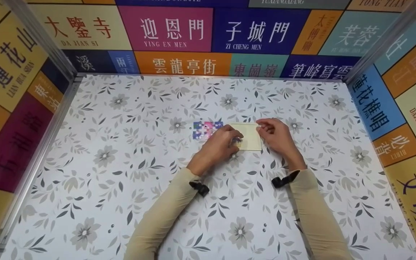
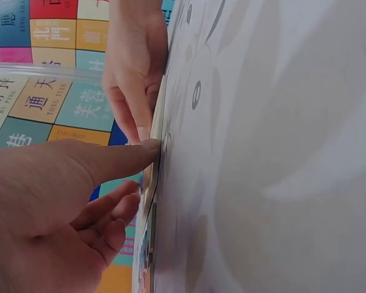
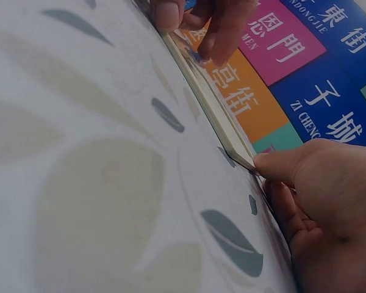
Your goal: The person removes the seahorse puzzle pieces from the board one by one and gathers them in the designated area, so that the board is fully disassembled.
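Observation:
A flat cream jigsaw tray (image 1: 250, 137) with a raised border lies on the patterned surface. My left hand (image 1: 218, 142) grips its left part, thumb at the near edge and fingers curled over the top. Coloured jigsaw pieces (image 1: 236, 140) show on the tray between that thumb and fingers, the rest hidden under the hand. At the tray's right end, my right hand (image 1: 276, 135) pinches the edge; the right wrist view shows its thumb (image 3: 274, 166) on the near corner. Left of the tray sits a block of joined pieces (image 1: 203, 130) in pink, purple and green, partly covered by my left hand.
White floral paper (image 1: 121, 195) covers the tabletop. Upright panels (image 1: 168, 29) with coloured blocks of characters wall in the back and both sides, and a metal rail (image 1: 34, 159) runs along the left edge. Black straps with small cameras (image 1: 282, 180) sit on both wrists.

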{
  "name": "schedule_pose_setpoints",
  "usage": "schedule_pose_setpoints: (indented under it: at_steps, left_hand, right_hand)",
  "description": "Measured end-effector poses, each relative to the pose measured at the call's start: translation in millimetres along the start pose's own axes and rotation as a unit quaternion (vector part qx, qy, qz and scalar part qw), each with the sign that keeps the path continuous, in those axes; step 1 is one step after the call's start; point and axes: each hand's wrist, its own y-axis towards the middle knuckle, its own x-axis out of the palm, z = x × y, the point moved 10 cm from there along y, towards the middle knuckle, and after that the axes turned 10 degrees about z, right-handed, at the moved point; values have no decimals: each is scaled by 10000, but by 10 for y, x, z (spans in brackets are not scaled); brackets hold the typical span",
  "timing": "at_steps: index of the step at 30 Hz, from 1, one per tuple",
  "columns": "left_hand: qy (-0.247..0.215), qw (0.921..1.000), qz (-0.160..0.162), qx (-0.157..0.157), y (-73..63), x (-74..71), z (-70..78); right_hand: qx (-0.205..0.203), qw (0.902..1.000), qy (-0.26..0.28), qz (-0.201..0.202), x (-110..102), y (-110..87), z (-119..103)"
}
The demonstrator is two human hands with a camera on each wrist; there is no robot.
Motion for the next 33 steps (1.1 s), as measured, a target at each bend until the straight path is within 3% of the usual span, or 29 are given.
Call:
schedule_pose_setpoints:
  at_steps: [10,23,33]
  left_hand:
    - [112,9993,314,161,4,-60,21]
    - [297,9990,163,304,2,-17,38]
    - [366,9969,353,601,-17,-81,72]
  right_hand:
    - [-47,10000,37,-4,5,0,-6]
    - [-44,9999,100,7,-2,-13,-11]
    - [-60,10000,40,6,1,-9,-13]
